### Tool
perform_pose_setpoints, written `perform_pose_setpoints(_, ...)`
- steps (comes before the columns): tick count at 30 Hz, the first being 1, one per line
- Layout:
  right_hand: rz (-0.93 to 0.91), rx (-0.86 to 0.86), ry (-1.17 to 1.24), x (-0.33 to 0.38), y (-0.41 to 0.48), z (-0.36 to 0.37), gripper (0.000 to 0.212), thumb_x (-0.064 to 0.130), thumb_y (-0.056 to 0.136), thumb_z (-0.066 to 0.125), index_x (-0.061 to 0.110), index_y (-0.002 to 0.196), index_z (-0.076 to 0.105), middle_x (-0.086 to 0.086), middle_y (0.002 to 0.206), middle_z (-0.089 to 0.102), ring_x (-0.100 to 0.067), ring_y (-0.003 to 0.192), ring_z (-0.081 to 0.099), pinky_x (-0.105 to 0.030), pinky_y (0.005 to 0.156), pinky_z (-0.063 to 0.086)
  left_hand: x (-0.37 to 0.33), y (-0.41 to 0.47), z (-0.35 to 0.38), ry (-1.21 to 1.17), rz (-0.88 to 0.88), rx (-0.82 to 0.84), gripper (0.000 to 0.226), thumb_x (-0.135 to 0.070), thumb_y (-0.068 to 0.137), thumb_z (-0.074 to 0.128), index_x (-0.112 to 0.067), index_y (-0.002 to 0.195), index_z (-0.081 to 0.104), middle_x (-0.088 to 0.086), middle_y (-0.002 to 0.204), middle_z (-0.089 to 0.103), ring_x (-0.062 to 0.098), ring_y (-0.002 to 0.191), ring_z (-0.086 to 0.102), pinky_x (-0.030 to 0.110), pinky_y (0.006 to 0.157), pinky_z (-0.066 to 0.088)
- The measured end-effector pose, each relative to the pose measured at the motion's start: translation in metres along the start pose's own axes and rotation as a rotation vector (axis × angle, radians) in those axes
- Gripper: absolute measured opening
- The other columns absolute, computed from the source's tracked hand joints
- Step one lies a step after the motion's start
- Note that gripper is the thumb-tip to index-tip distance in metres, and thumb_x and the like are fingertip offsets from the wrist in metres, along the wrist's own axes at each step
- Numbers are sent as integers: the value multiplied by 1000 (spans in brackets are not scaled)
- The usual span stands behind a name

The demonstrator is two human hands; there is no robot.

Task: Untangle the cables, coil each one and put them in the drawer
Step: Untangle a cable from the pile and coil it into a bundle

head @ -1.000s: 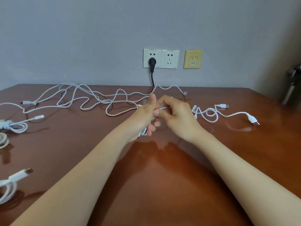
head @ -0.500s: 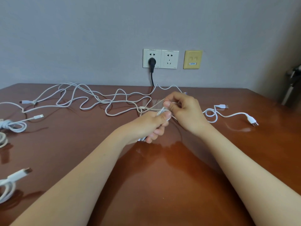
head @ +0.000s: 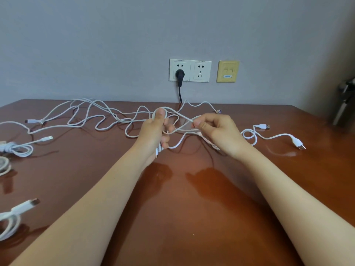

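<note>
As the hands stand: left hand (head: 155, 131) grips a small coil of thin white cable (head: 183, 127), loop over the thumb; right hand (head: 217, 131) pinches its free run.
Risk: pulling could cinch the sprawling white cable tangle (head: 107, 117) behind, or snag the black power cord (head: 179, 94).
Room: glossy brown wooden counter (head: 182, 198) wide nearside; drawer unseen.

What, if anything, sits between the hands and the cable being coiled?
Nothing: the left hand grips its coil and the right hand pinches the cable. Other cables lie tangled just behind. No drawer in view.
</note>
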State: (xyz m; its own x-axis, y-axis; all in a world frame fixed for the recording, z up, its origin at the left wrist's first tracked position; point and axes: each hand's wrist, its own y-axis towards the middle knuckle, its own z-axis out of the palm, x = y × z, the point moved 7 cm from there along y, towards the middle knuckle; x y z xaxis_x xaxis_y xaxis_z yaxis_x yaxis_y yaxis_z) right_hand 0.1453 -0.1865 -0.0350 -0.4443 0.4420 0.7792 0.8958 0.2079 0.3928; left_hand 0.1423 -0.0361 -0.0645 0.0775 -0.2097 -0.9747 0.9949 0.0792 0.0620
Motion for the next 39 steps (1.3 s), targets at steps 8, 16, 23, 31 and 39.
perform_pose_setpoints(8, -51, 139, -215, 7, -7, 26, 17, 17, 91, 56, 21, 76, 63, 14, 38, 44, -2, 44, 42, -12, 48, 30, -3, -5, 6, -17, 37, 37, 34, -35, 100, 33, -14, 74, 38, 5, 93, 71, 7, 29, 31, 12, 36, 33)
perform_pose_setpoints(16, -196, 180, -478, 15, -16, 39, 14, 24, 92, 54, 21, 89, 67, 13, 48, 40, -3, 54, 46, -26, 64, 33, 4, -2, 7, 54, 54, 15, 40, -31, 101, 35, 5, 104, 53, -6, 42, 58, 6, 29, 34, 14, 35, 34)
perform_pose_setpoints(23, -234, 164, -484, 18, -17, 38, 16, 26, 92, 51, 24, 84, 65, 12, 53, 45, -24, 88, 63, -32, 70, 44, 2, -1, 8, 88, 118, -8, 25, -20, 100, 40, -7, 81, 49, -8, 43, 56, 7, 28, 36, 16, 38, 35)
perform_pose_setpoints(31, -280, 190, -621, 18, -19, 40, 20, 34, 94, 47, 27, 97, 66, 5, 82, 62, -24, 89, 58, -27, 67, 32, 9, 1, 3, 130, 35, 0, 24, -20, 100, 42, -13, 80, 54, -2, 58, 62, 7, 30, 38, 19, 40, 38)
perform_pose_setpoints(39, -194, 211, -697, 7, -18, 37, 22, 37, 95, 45, 30, 102, 64, 12, 69, 53, -21, 99, 55, -27, 69, 32, 22, 1, 4, -72, -159, 66, 29, -21, 102, 34, -9, 78, 44, 7, 78, 73, 14, 61, 69, 26, 57, 56)
